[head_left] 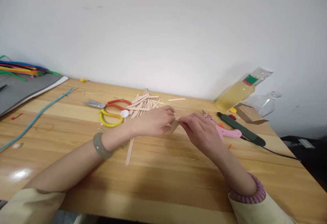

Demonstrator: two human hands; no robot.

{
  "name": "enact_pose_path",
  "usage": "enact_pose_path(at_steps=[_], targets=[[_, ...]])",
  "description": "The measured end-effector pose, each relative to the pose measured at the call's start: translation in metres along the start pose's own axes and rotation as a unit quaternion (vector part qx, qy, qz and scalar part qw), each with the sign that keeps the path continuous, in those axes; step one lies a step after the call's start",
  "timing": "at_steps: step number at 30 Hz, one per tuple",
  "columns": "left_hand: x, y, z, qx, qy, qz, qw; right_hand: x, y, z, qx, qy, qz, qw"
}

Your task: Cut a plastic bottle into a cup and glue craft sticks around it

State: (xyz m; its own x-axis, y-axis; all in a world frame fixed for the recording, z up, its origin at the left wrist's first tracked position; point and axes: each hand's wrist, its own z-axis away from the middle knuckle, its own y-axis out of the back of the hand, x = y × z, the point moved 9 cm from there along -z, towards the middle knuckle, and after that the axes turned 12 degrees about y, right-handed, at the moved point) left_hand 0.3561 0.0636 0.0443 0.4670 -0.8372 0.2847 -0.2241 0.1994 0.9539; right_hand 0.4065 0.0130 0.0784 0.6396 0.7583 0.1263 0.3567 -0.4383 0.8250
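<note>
Two hands meet at frame centre, left hand (153, 121) and right hand (201, 130) pinching one short wooden craft stick (174, 126) between closed fingertips, its long axis slanting up-right, just below the stick pile (143, 104).

Desk (163, 183): stick pile (143, 104) far centre, scissors (109, 112) just left. Left hand (153, 121) and right hand (201, 130) meet nearer, a stick (174, 125) between them. Corded tool (241, 128) right; bottle (238, 92) behind it. Pipe cleaners (20, 69) far left.
</note>
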Motion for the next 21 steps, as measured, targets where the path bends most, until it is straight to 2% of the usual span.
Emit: enact_pose_path(at_steps=[10, 14, 21], targets=[[-0.002, -0.007, -0.005, 0.053, 0.073, -0.024, 0.996, -0.001, -0.003, 0.001, -0.01, 0.012, -0.002, 1.0], [0.001, -0.009, -0.006, 0.07, 0.071, -0.048, 0.994, 0.0, -0.003, 0.002, 0.003, 0.011, 0.006, 1.0], [0.0, -0.014, -0.007, 0.047, 0.078, -0.035, 0.995, 0.0, -0.005, 0.006, 0.011, 0.008, 0.001, 1.0]])
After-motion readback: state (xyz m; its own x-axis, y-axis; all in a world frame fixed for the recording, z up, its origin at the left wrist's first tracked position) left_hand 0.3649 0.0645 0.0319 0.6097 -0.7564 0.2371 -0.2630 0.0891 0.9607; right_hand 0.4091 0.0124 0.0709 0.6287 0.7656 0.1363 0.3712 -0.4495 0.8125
